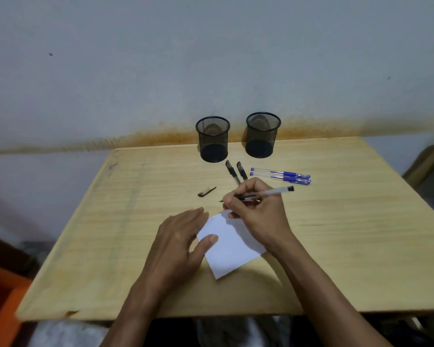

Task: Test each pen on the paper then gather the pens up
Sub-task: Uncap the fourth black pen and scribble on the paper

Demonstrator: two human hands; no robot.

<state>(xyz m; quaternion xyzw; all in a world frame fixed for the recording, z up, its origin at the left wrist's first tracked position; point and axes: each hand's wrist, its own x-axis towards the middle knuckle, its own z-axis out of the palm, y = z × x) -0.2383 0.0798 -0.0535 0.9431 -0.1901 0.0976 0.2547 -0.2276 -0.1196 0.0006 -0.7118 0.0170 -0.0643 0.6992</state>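
Gripping a clear-barrelled black pen (261, 194), right hand (256, 211); left hand (178, 239) flat, open, on white paper (232, 249).

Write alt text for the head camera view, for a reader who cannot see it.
A person's right hand holds an uncapped black pen over a small white paper that the left hand steadies on a wooden table. Beyond lie two black pens, two blue pens, a loose cap and two empty mesh cups.
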